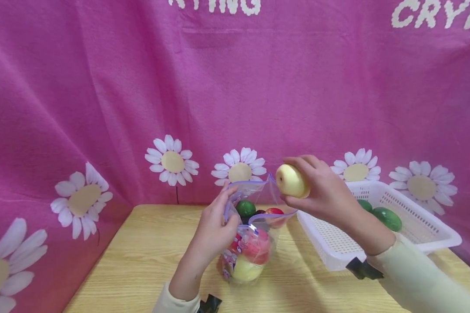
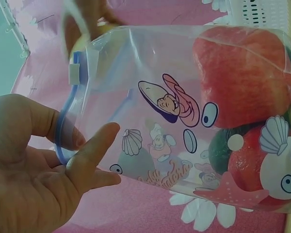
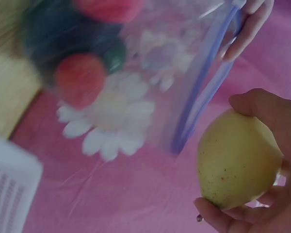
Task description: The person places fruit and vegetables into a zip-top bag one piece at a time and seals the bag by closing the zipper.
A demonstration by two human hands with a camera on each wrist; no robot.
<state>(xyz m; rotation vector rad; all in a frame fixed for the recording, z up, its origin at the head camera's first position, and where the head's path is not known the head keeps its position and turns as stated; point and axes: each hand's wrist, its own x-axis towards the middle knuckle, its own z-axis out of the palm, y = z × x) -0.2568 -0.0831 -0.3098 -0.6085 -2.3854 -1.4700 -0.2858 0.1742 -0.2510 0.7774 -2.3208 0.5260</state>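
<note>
My right hand grips a pale yellow pear with curled fingers and thumb, just above and right of a bag's mouth. The clear zip bag has a purple-blue zip edge and printed cartoons, and stands upright on the table. At its left rim my left hand pinches the zip edge, holding the mouth wide. Inside the bag are a green fruit, red fruits and a pale yellow fruit at the bottom. The right wrist view shows the pear apart from the zip edge.
A white perforated basket stands on the right of the wooden table, with green fruits in it. Behind the table hangs a pink cloth with white daisies. The right forearm passes over the basket's near left part.
</note>
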